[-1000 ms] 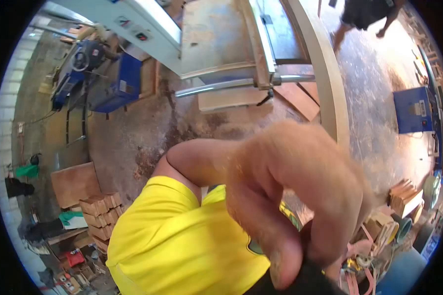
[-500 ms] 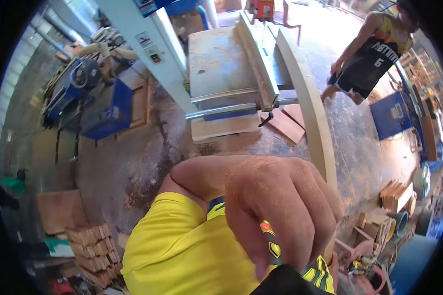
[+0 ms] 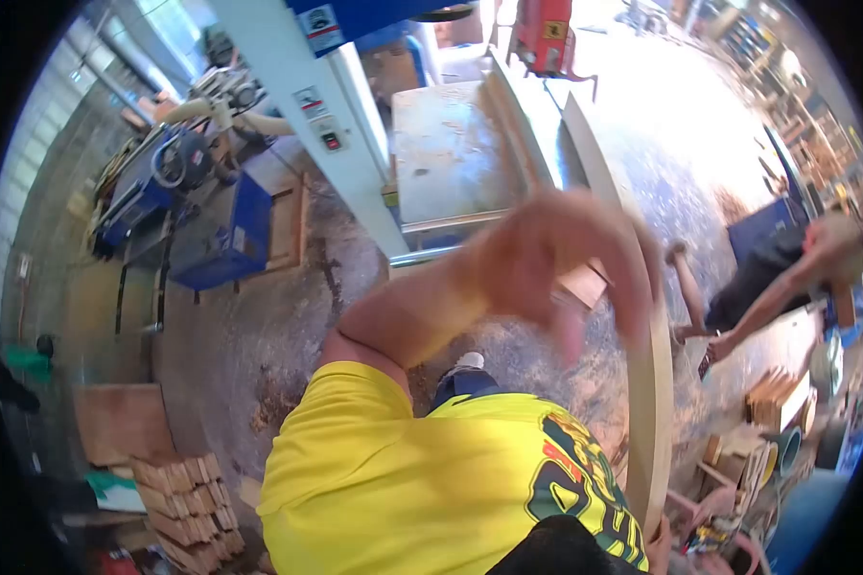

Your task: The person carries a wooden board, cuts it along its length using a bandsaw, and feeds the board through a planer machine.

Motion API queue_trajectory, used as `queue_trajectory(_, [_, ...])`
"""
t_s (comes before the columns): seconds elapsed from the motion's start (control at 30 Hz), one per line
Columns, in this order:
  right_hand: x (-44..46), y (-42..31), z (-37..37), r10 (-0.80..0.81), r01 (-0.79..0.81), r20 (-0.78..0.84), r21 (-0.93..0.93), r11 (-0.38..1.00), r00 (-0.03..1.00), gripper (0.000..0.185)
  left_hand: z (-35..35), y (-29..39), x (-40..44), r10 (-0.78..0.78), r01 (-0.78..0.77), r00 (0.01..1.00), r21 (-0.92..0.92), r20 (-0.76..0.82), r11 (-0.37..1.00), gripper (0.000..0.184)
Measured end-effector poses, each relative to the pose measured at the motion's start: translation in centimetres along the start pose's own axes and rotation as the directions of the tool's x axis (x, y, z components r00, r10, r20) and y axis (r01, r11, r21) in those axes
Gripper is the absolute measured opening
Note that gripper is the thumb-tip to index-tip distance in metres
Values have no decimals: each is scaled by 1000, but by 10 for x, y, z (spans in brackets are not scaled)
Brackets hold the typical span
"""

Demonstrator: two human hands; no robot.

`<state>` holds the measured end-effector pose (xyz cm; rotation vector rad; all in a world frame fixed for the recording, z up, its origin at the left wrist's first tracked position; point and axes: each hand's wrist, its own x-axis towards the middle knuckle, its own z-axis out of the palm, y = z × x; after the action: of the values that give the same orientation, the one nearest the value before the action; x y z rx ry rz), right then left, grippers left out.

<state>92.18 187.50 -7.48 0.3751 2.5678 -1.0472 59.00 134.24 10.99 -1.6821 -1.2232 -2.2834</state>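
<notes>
One bare left hand [image 3: 556, 249], blurred, is hanging half-open before a long, pale wooden board [image 3: 650, 412], thumb standing apart from curled fingers; contact unclear. Board is running right of a yellow lettered shirt [image 3: 403, 470], near end beside a barely showing right hand [image 3: 658, 550]; cannot tell its grip.

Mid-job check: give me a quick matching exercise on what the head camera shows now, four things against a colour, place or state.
Things:
1. left hand
2. shirt
3. long plank
4. stack of wood pieces

Descriptions:
a. piled in the lower left of the picture
b. runs up along the right side of the picture's middle
c. thumb and fingers apart
d. bright yellow with dark lettering

Right pairs: 1-c; 2-d; 3-b; 4-a
</notes>
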Motion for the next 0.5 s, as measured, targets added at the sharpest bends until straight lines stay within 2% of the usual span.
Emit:
queue_trajectory(0.03, [3,-4,2,1,-1,8,-5,1000,1000,79,-25,-6,-13,-57,72,991,128,-118,989,46])
queue_trajectory(0.07, [5,-3,4,21,-21,9,-1,1000,1000,80,-60,-19,-31,-85,146,967,245,-241,959,41])
queue_trajectory(0.1, [6,-4,6,39,-39,14,4,999,999,80,-100,-29,-55,-159,330,896,380,-415,864,36])
queue_trajectory(0.13, [6,-4,7,49,-49,17,12,999,999,80,-135,-38,-81,-176,428,790,323,-587,844,32])
queue_trajectory(0.17, [7,-3,6,59,-60,22,20,998,998,80,-179,-46,-113,-169,567,703,402,-690,719,29])
queue_trajectory(0.2, [6,-2,7,65,-66,20,27,997,998,81,-222,-49,-149,-155,704,655,523,-740,480,25])
queue_trajectory(0.23, [8,-2,7,67,-68,22,34,997,998,81,-231,-35,-166,-118,783,611,576,-783,236,23])
queue_trajectory(0.27, [8,-3,7,77,-78,21,39,996,997,81,-246,-30,-190,-33,856,495,480,-869,189,22])
queue_trajectory(0.3, [9,-6,8,87,-88,20,45,995,996,81,-279,-28,-224,66,838,519,523,-852,157,23])
queue_trajectory(0.33, [8,-8,7,100,-101,23,56,993,995,82,-313,-24,-258,175,857,490,509,-854,83,24])
queue_trajectory(0.37, [7,-8,7,114,-115,24,57,992,993,82,-318,-16,-257,289,872,466,490,-836,12,26])
queue_trajectory(0.43, [3,-7,6,131,-132,17,64,989,991,83,-300,3,-243,371,915,138,261,-918,308,28])
queue_trajectory(0.47, [4,-9,4,133,-134,27,60,989,991,83,-332,3,-268,417,904,162,304,-894,301,27])
queue_trajectory(0.5, [4,-10,1,140,-141,30,47,989,990,83,-329,8,-269,429,906,147,296,-891,304,27])
